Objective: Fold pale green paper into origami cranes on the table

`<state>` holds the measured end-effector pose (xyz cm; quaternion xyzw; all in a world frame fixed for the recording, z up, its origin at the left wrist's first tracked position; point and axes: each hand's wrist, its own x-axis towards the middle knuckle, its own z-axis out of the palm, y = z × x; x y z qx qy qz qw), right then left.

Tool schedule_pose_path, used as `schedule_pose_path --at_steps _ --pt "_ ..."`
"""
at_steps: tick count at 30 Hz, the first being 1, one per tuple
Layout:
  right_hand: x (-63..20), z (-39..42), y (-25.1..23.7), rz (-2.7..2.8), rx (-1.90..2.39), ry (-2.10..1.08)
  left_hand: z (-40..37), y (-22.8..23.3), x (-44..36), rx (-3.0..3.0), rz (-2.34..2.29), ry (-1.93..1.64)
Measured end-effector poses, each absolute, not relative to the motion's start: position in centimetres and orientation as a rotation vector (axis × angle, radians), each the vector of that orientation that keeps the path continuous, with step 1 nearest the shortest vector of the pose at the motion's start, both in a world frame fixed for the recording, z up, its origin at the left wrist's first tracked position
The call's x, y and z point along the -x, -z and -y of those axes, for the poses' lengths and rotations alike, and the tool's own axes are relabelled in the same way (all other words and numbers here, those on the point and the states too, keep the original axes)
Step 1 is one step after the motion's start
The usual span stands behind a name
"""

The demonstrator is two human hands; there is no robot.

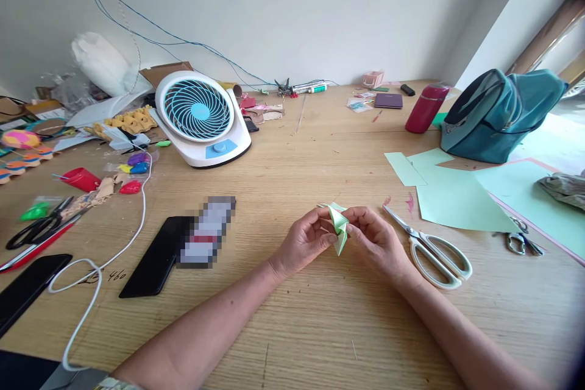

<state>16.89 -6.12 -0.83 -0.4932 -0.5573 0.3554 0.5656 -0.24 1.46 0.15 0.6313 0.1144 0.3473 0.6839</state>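
I see my left hand and right hand pinching a small folded light-green paper shape together, fingers clamped on it, just above the wooden bench (white-handled scissors lie nearby).

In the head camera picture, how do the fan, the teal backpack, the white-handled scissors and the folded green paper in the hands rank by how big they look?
Largest to smallest:
1. teal backpack
2. fan, nearly as large
3. white-handled scissors
4. folded green paper
The backpack and fan sit farther away, so their true sizes are probably larger still.
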Motion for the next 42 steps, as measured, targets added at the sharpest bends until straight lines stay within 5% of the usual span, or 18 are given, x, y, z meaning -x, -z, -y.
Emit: schedule_pose_path --at_steps 14,22,35,42 --pt "-16.1 6.3 0.3 1.432 1.241 -0.843 -1.9 -0.3 1.4 -2.238 -0.279 -0.938" --pt "-17.9 6.0 0.0 1.683 1.465 -0.566 -1.9 0.4 1.1 -2.688 -0.176 -0.736" --pt "-17.6 6.8 -1.6 1.823 1.267 -0.524 -1.7 0.7 0.7 -2.239 -0.483 -0.864" --pt "-16.8 6.7 -0.8 1.821 1.273 -0.408 -2.0 1.2 0.6 -2.509 -0.548 -0.793"
